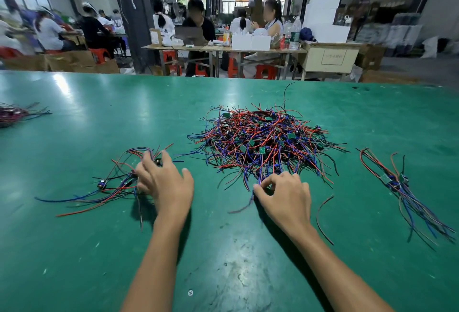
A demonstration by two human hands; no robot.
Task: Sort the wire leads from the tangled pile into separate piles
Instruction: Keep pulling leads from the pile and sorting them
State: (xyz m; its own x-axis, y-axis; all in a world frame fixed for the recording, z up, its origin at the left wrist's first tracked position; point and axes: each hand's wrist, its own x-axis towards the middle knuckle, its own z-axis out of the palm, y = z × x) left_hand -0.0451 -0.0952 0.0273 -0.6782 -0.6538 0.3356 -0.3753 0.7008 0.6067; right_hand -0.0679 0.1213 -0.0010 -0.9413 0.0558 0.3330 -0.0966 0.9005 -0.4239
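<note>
A green worktop [74,249] holds four heaps of wire leads. Far left, at the edge of the view, lies a small dark bunch [15,114], partly cut off. Next, nearer, is a loose left pile [109,185] of red, blue and black leads with small parts on them; there are too many crossed wires to count. The left hand [164,185] lies palm down on the right end of this pile, arm stretched forward, fingers spread and bent a little down onto the wires. Its grip looks loose, and I cannot tell if it has hold of any lead. In the middle sits the big tangled pile [263,143], a mound of red, blue and black leads with many tiny green boards in it. The right hand [285,195] reaches to the near edge of this mound, and its thumb and fingertips pinch a few leads there. One loose dark wire [321,220] lies just right of that wrist. Far right is a tidy right bundle [402,187], its leads all lying the same way. No writing on the boards can be read.
</note>
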